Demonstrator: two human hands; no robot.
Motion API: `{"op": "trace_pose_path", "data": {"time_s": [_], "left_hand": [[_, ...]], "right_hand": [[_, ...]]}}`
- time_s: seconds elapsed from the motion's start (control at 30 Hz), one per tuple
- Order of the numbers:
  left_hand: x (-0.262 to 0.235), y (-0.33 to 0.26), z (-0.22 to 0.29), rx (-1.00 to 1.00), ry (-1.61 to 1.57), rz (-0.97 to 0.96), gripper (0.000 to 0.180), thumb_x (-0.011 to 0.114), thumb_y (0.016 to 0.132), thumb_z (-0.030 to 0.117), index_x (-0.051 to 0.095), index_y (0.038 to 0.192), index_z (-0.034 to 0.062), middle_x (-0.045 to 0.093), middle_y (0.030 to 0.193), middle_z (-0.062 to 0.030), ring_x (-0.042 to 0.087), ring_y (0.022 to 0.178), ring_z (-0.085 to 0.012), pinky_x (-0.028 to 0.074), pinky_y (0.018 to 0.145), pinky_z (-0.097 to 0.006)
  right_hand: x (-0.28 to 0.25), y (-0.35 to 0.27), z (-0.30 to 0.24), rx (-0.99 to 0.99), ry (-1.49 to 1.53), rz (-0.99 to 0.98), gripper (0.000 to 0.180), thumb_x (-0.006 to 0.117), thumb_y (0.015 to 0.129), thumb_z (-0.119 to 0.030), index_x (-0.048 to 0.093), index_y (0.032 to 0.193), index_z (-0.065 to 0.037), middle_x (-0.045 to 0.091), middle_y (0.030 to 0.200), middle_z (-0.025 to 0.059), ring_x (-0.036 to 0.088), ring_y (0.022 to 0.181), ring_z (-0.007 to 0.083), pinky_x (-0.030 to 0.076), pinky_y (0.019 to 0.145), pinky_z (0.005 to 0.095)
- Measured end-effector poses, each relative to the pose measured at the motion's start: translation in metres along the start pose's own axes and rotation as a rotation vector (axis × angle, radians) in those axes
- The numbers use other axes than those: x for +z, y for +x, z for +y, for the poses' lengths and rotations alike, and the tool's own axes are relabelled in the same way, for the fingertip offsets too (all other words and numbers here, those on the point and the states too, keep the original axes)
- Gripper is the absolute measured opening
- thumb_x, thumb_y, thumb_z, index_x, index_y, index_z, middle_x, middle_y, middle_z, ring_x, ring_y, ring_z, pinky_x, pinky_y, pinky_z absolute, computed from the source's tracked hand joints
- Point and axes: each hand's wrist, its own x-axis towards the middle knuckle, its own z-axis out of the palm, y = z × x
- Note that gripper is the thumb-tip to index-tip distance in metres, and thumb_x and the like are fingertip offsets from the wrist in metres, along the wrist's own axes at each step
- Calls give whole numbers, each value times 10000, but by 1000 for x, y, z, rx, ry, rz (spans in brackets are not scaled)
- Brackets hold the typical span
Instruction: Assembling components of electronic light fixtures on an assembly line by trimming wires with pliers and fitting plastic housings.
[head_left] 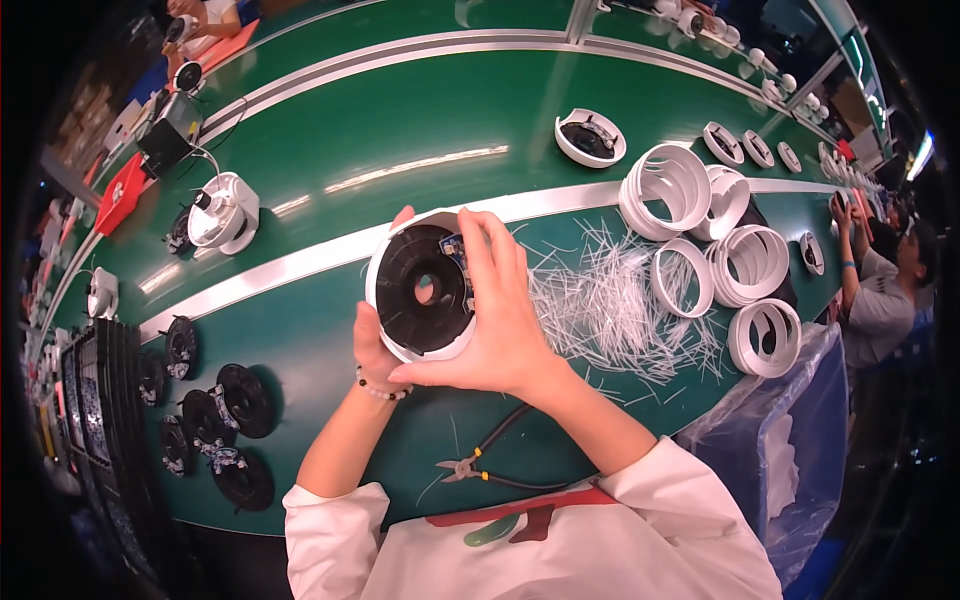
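Black discs (258, 400) at left, white strips (620, 305) and stacked rings (722, 270) at right, crowd the near bench (290, 350); open space separates discs from the left hand (372, 345), while pliers (463, 467) obstruct the near edge.

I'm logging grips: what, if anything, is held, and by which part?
The left hand and right hand hold a round white housing by its left and right edges.

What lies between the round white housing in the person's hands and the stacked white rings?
The head view shows the right hand on the housing, then a pile of thin white strips on the green tabletop.
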Motion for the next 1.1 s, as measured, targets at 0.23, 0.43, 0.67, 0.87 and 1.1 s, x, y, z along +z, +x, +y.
{"op": "trace_pose_path", "data": {"time_s": [0.23,0.43,0.67,0.87,1.1], "left_hand": [[7,-2,-7,54,-14,48,877,518,667,433,104,1333,40,320,1283,-178,360,1168,-295,302,989,-390],[14,6,-14,132,-30,97,790,464,698,417,170,1321,31,350,1260,-181,386,1142,-290,311,975,-389],[11,32,-20,-210,8,271,422,375,857,308,444,1139,2,557,1027,-107,548,930,-190,437,832,-312],[-41,82,-20,-343,46,406,403,316,892,293,411,1160,7,485,1159,-138,486,1061,-250,401,918,-415],[-114,175,-73,-110,-28,693,279,503,830,197,515,993,-29,563,959,-113,538,875,-203,423,812,-350]], "right_hand": [[10,-11,-1,38,20,110,1176,768,416,-481,152,1263,54,269,1204,229,326,1057,396,260,907,476],[10,-14,11,7,17,225,1205,753,446,-516,109,1298,41,215,1300,246,255,1171,402,214,960,472],[-12,-37,57,-31,-74,108,1106,743,492,-488,156,1305,-22,89,1347,264,83,1232,462,132,986,523],[-70,-74,74,-29,-248,260,849,725,579,-311,302,1262,-36,246,1324,197,199,1232,380,176,991,481],[-141,-124,110,320,-724,265,532,688,637,-161,475,1101,-10,340,1271,184,297,1166,355,226,968,435]]}}
